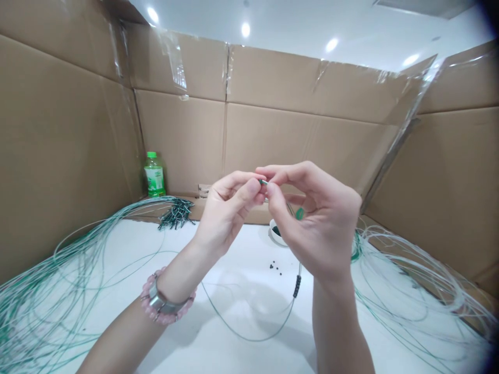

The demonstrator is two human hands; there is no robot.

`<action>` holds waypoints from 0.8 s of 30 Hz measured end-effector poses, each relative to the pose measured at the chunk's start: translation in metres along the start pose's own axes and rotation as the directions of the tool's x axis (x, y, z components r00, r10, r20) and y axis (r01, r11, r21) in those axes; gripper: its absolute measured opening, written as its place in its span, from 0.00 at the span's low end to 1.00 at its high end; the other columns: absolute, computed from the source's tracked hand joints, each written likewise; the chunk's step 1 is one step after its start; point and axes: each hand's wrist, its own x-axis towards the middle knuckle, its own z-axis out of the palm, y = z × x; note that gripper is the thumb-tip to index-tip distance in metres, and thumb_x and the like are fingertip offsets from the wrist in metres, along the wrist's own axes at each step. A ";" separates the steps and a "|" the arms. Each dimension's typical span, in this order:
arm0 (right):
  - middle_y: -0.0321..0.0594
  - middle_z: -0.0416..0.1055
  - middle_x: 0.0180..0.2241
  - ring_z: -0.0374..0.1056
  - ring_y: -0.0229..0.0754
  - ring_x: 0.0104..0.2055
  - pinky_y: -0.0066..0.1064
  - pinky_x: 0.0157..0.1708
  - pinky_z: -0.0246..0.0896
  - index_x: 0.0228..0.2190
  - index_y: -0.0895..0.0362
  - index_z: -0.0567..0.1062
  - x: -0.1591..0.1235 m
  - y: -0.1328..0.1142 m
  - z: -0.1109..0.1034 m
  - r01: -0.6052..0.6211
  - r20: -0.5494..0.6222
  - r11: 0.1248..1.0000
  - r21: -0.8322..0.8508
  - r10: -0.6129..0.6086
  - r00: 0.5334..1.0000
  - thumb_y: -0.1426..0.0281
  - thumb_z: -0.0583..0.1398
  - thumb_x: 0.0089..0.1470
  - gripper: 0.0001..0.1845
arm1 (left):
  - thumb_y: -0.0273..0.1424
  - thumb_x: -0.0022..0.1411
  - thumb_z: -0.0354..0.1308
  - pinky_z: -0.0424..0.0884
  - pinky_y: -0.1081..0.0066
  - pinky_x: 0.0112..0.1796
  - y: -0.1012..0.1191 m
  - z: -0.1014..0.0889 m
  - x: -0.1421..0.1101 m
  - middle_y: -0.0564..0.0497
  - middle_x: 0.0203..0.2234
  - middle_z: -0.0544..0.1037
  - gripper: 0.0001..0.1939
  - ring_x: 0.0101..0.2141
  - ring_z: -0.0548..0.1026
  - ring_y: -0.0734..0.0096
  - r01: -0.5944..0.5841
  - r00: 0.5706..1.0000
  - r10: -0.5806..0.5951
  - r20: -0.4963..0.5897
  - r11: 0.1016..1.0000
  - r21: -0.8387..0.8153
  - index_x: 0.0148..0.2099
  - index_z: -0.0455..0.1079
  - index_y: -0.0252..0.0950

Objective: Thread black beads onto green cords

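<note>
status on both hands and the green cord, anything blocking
Left hand, right hand: raised, both pinching green cord. Black beads threaded on thin strand below. Nothing visibly blocking either hand.

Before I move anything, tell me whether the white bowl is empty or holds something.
Not empty: dark contents show inside the white bowl. The right hand hides part, so I cannot tell how full.

No text can be read, since the label (155, 179) on the bottle (152, 162) beside the cardboard (179, 130) is too small.
</note>
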 end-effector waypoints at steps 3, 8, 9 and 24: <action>0.34 0.75 0.34 0.73 0.37 0.41 0.26 0.34 0.76 0.30 0.55 0.72 0.000 0.000 -0.001 -0.007 -0.005 1.000 0.009 0.007 1.000 0.77 0.59 0.52 0.05 | 0.37 0.47 0.68 0.74 0.86 0.29 0.000 -0.001 0.000 0.59 0.22 0.77 0.07 0.23 0.74 0.86 -0.025 1.000 0.025 0.018 0.999 0.044 0.29 0.77 0.42; 0.34 0.75 0.34 0.74 0.36 0.37 0.26 0.33 0.75 0.28 0.55 0.71 0.001 0.001 -0.002 -0.087 0.043 0.992 0.095 0.083 0.996 0.76 0.59 0.52 0.05 | 0.34 0.52 0.66 0.74 0.85 0.31 -0.002 -0.005 0.000 0.58 0.28 0.80 0.02 0.26 0.75 0.85 -0.174 0.985 0.172 0.026 0.973 0.151 0.31 0.77 0.43; 0.34 0.75 0.34 0.74 0.36 0.36 0.25 0.33 0.75 0.28 0.55 0.71 0.001 0.002 -0.002 -0.095 0.040 0.989 0.112 0.091 0.995 0.76 0.59 0.52 0.04 | 0.33 0.53 0.65 0.74 0.84 0.32 -0.003 -0.006 0.000 0.58 0.29 0.80 0.02 0.27 0.75 0.84 -0.218 0.976 0.215 0.035 0.959 0.180 0.32 0.78 0.44; 0.35 0.76 0.33 0.74 0.36 0.34 0.24 0.30 0.74 0.27 0.55 0.72 0.001 0.005 0.005 -0.110 -0.026 0.976 0.188 0.116 0.993 0.74 0.61 0.52 0.04 | 0.31 0.55 0.63 0.76 0.82 0.29 -0.003 -0.008 -0.001 0.58 0.24 0.79 0.01 0.24 0.76 0.82 -0.290 0.956 0.292 0.028 0.928 0.233 0.32 0.76 0.41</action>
